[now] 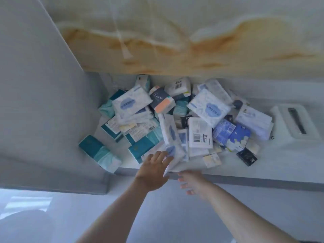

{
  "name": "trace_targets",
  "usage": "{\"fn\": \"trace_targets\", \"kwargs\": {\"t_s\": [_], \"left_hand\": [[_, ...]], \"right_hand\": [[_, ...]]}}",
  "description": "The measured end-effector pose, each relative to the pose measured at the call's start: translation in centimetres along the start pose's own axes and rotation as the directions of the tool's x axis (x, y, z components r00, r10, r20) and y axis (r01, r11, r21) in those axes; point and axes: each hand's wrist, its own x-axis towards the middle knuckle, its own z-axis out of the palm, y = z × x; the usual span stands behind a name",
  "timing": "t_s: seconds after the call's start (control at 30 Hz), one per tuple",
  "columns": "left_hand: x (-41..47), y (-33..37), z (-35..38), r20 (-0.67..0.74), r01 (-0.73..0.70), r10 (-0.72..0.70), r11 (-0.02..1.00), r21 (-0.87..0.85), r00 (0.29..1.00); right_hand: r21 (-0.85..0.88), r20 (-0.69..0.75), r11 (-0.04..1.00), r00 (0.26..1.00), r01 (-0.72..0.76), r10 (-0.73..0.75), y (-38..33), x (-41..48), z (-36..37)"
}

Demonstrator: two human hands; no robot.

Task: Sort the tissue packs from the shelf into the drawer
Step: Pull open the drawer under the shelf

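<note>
Left hand seems to pinch long white-and-blue plastic tissue pack overhanging pale shelf (blurred). Right hand loose-fingered, empty; best cupped beneath as support.

High above the left hand hangs a big pale stone panel with wavy orange-brown streaks. Left of the hand, a plain grey-white wall goes up. Below the hand is a smooth, pale grey surface. It could be floor or cupboard front. Far down to the left, a bright patch of light shines on it, above a dark shadow.
</note>
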Motion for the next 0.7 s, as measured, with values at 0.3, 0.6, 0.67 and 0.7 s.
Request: {"fn": "trace_targets", "kwargs": {"t_s": [0.3, 0.6, 0.67, 0.7], "left_hand": [[-1.5, -0.5, 4.5, -0.277, -0.025, 0.018, 0.999, -0.023, 0.961], [-6.5, 1.1, 6.1, -0.291, 0.17, -0.201, 0.977, -0.129, 0.935], [-7.2, 1.1, 6.3, -0.238, 0.231, -0.26, 0.962, -0.144, 0.936], [-7.6, 1.0, 6.4, -0.214, 0.25, -0.274, 0.959, -0.133, 0.938]], "right_hand": [[0.483, 0.042, 0.876, 0.999, 0.009, -0.033, 2.3, 3.4, 2.8], [0.833, 0.0, 0.537, 0.972, 0.13, -0.235, 4.2, 4.6, 5.3], [0.839, 0.008, 0.529, 0.969, 0.127, -0.247, 4.8, 4.5, 5.6], [0.836, 0.007, 0.534, 0.97, 0.128, -0.244, 5.2, 4.5, 5.7]]}}
